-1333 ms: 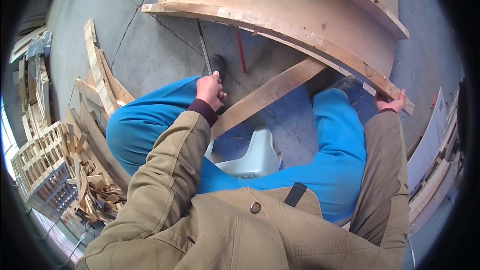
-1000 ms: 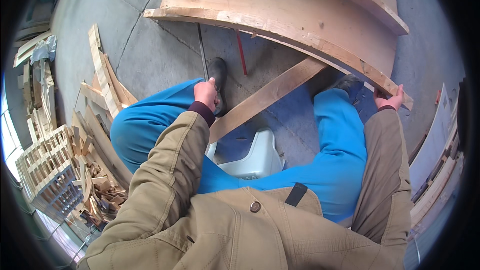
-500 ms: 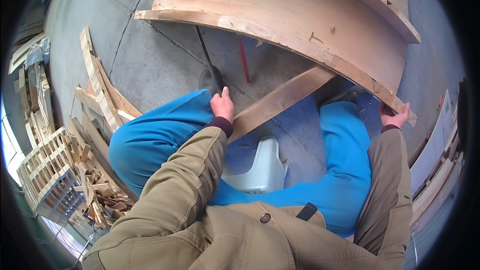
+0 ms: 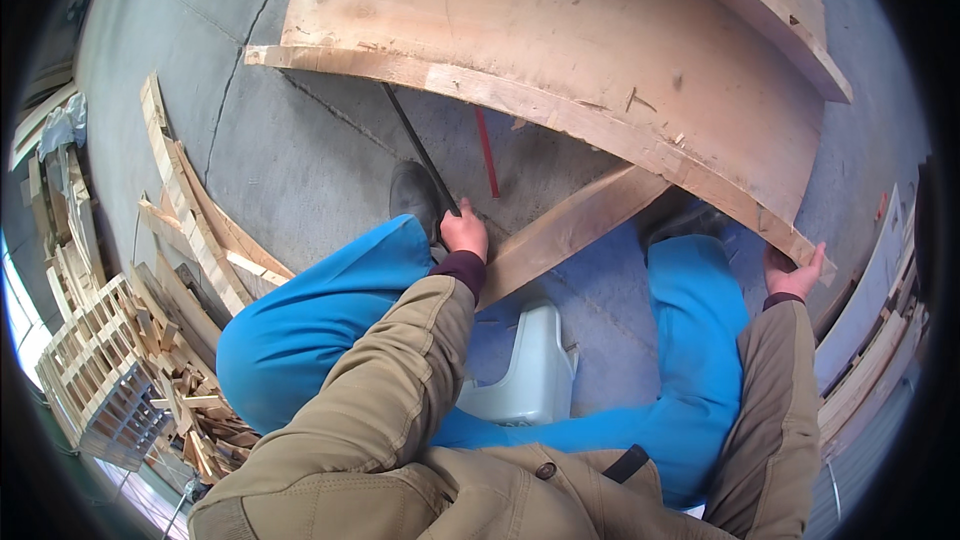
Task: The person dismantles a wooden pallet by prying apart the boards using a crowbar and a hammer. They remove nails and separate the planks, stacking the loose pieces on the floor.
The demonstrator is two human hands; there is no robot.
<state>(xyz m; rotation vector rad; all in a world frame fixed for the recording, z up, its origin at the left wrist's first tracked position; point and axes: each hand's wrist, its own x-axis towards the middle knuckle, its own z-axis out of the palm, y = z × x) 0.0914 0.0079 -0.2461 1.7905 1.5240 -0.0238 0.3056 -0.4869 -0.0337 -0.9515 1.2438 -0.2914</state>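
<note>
My left hand (image 4: 465,232) is closed around the near end of a long, thin black pry bar (image 4: 414,138). The bar's far end passes under the near edge of a large wooden panel (image 4: 470,5), where its tip is hidden. Along that edge runs a wooden batten (image 4: 590,120). At the batten's right end, my right hand (image 4: 793,270) grips it, thumb raised at the corner. A loose plank (image 4: 570,225) slants from beneath the batten to beside my left hand. Left of the bar is my dark boot (image 4: 412,190).
A red bar (image 4: 486,152) sticks out from under the panel. Between my legs stands a pale plastic stool (image 4: 530,365). Boards (image 4: 180,175), a slatted crate (image 4: 100,370) and wood scraps (image 4: 205,420) lie at left. More boards (image 4: 870,360) lean at right.
My left hand has swung the near end of the pry bar to the right. The right hand keeps its hold on the batten's end. The whole view has shifted slightly.
</note>
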